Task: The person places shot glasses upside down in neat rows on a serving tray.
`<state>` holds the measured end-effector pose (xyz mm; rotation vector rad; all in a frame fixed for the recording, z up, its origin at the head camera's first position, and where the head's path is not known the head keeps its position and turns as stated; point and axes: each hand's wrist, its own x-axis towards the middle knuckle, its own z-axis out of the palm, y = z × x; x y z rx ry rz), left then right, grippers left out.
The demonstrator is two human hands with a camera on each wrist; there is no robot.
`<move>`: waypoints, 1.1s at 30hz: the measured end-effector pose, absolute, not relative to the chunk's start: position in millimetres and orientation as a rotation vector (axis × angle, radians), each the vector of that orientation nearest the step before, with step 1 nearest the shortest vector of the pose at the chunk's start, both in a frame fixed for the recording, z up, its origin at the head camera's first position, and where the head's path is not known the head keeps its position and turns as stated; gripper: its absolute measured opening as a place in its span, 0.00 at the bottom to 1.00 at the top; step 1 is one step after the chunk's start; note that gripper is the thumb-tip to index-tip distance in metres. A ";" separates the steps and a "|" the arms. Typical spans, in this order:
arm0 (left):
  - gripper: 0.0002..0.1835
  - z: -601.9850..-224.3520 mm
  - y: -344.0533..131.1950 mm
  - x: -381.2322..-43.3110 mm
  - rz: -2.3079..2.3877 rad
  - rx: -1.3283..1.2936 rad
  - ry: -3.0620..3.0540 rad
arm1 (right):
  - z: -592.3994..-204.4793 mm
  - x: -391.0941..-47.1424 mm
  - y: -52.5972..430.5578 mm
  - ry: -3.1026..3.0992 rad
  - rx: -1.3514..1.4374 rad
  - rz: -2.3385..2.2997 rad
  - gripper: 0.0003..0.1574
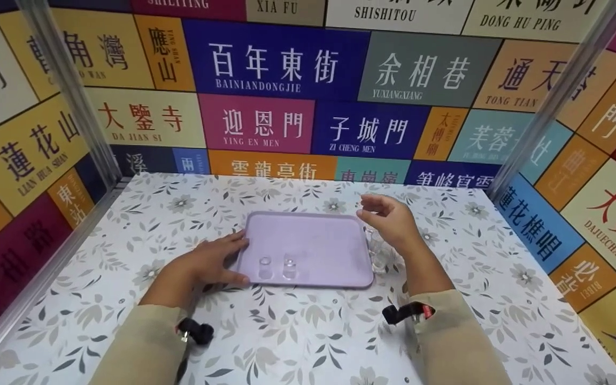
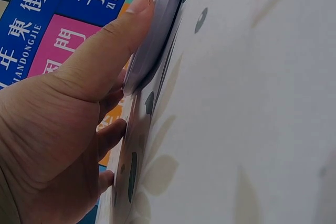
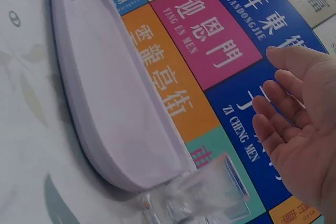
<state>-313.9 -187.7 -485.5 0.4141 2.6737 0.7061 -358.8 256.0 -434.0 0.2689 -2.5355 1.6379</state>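
A light purple tray lies on the table. Near its front left corner stand two small clear glasses, one left of the other. My left hand rests at the tray's left side, fingers extended along the edge and thumb by the front corner; in the left wrist view the thumb touches the tray's rim. Raised beyond the tray's right edge, my right hand has loosely bent fingers and holds nothing. Below it, more clear glassware stands against the tray's right side, partly hidden by the hand.
A white floral cloth covers the table. Colourful panels with Chinese lettering rise behind and at both sides. Metal posts stand at the back corners. Each sleeve carries a black strap mount at the wrist.
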 end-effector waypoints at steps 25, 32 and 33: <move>0.63 -486.5 -188.0 -314.5 0.755 0.367 2.656 | -459.5 -387.2 312.9 -2.394 -0.175 1.691 0.46; 0.63 -486.2 -187.8 -314.9 0.749 0.341 2.651 | -470.5 -393.3 320.5 -2.407 -0.185 1.668 0.45; 0.63 -486.1 -187.7 -315.0 0.748 0.335 2.653 | -471.7 -394.2 320.9 -2.409 -0.192 1.668 0.45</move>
